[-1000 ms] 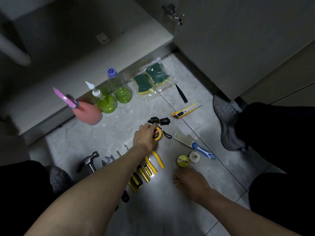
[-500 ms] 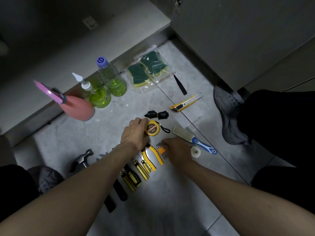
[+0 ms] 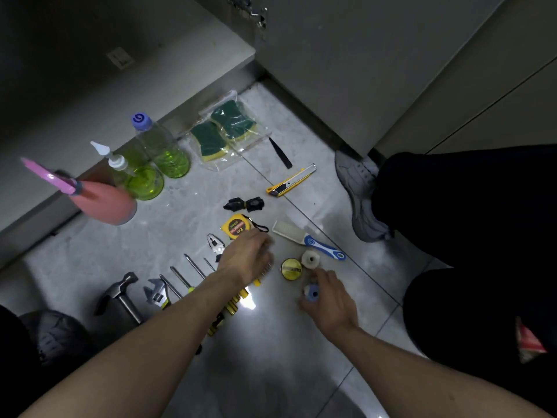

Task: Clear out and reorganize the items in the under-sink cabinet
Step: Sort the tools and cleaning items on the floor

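Two hands work over the grey tiled floor [image 3: 156,245] in the single head view, and both have shifted within the last second. The left hand [image 3: 245,257] has let go of the round yellow tape measure [image 3: 238,227], which now lies free just beyond its fingertips; its fingers now curl down over a small orange-and-metal piece that is mostly hidden, so I cannot tell whether they grasp it. The right hand [image 3: 327,298], half a second ago up beside the left, has drawn back and now pinches a small pale-blue roll with a dark centre hole [image 3: 312,292] between thumb and fingers. Judging by this, the cabinet is already emptied and the person is sorting small items into rows on the floor.

Counted from the fingers outward:
- one flat yellow round tin [image 3: 291,268] and one white spool of thread [image 3: 310,260], just beyond the right fingertips;
- one white brush with a blue handle [image 3: 307,239];
- one yellow utility knife [image 3: 291,180];
- one pair of pliers [image 3: 215,244] beside the left thumb;
- at least three screwdrivers, their handles under the left forearm;
- one adjustable wrench [image 3: 155,292];
- one steel hammer [image 3: 119,292];
- two clear bottles of green liquid [image 3: 164,152];
- one pink spray bottle [image 3: 102,203];
- two green-and-yellow sponges in a clear bag [image 3: 223,131].
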